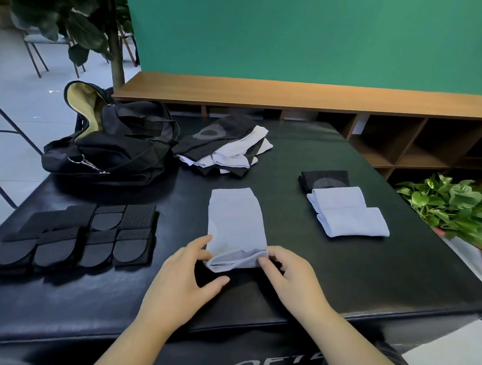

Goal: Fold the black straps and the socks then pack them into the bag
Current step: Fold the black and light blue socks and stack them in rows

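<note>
fingertips of the left hand and right hand are pinched on the near end of the pale sock, which is turned up, apparently to start a fold. folded socks are stacked beyond the right hand, folded black straps beyond the left. farther out, unfolded socks are heaped beside the open bag, judged kept within reach for packing.

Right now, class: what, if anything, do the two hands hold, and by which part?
Both the left hand and the right hand pinch the light grey sock at its near end, which is turned up.
</note>
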`<act>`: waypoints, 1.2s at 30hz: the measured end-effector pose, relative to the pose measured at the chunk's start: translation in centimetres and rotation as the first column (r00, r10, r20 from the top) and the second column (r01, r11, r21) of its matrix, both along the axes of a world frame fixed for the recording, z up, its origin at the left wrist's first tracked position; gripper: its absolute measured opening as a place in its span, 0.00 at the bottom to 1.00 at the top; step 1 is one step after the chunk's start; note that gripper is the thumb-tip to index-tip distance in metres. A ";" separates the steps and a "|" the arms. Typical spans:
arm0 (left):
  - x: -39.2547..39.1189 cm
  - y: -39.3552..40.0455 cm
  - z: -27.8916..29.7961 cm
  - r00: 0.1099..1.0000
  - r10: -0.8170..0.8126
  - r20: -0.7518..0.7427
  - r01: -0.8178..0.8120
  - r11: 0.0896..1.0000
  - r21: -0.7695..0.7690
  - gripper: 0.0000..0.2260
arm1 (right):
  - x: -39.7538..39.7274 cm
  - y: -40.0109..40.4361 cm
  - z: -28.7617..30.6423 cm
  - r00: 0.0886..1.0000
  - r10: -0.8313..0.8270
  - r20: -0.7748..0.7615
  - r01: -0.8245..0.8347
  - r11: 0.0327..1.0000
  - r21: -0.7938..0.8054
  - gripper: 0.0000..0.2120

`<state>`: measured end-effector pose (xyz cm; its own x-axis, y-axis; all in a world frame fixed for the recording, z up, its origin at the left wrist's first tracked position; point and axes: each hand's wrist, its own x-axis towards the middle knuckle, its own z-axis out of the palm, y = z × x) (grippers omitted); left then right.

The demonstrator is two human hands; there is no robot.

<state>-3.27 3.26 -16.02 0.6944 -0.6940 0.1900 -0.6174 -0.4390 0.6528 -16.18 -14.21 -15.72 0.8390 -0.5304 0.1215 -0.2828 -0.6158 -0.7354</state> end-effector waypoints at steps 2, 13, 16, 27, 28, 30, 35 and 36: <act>0.2 -0.3 0.0 0.997 0.061 -0.055 -0.063 0.997 -0.041 0.31 | 0.5 -0.1 -0.1 0.998 -0.057 -0.006 0.057 0.998 -0.024 0.06; 0.4 -2.4 0.4 0.967 0.251 0.052 -0.252 0.967 0.023 0.15 | 2.6 0.0 0.4 0.962 -0.223 -0.156 0.185 0.957 -0.223 0.08; 0.3 -2.4 -0.1 0.942 0.188 0.278 -0.206 0.978 0.039 0.11 | 2.7 0.2 0.4 0.960 -0.237 -0.152 0.195 0.949 -0.248 0.06; 0.7 -2.3 -1.4 0.903 -0.084 0.421 0.064 0.996 0.062 0.13 | 2.7 0.2 -1.1 0.983 -0.182 -0.031 0.153 0.899 -0.411 0.12; 0.7 -2.3 -1.5 0.900 -0.072 0.429 0.055 0.997 0.053 0.13 | 2.8 0.2 -1.1 0.985 -0.161 -0.056 0.125 0.905 -0.407 0.12; 0.8 -2.2 -1.7 0.894 -0.029 0.448 0.025 1.000 0.017 0.12 | 2.7 0.2 -1.0 0.987 -0.120 -0.107 0.069 0.916 -0.396 0.15; 1.0 -2.1 -2.1 0.897 0.121 0.424 -0.127 0.992 -0.015 0.09 | 2.5 0.6 -1.1 0.993 -0.115 -0.025 0.093 0.902 -0.421 0.21; 0.9 -2.1 -1.9 0.898 0.149 0.415 -0.159 0.987 -0.010 0.08 | 2.4 0.6 -1.1 0.995 -0.097 -0.004 0.086 0.902 -0.422 0.20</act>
<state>-2.33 1.15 -17.96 0.6559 -0.5923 0.4680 -0.7524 -0.5626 0.3426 -13.81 -13.60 -16.80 0.7948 -0.5089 0.3307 -0.3672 -0.8371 -0.4055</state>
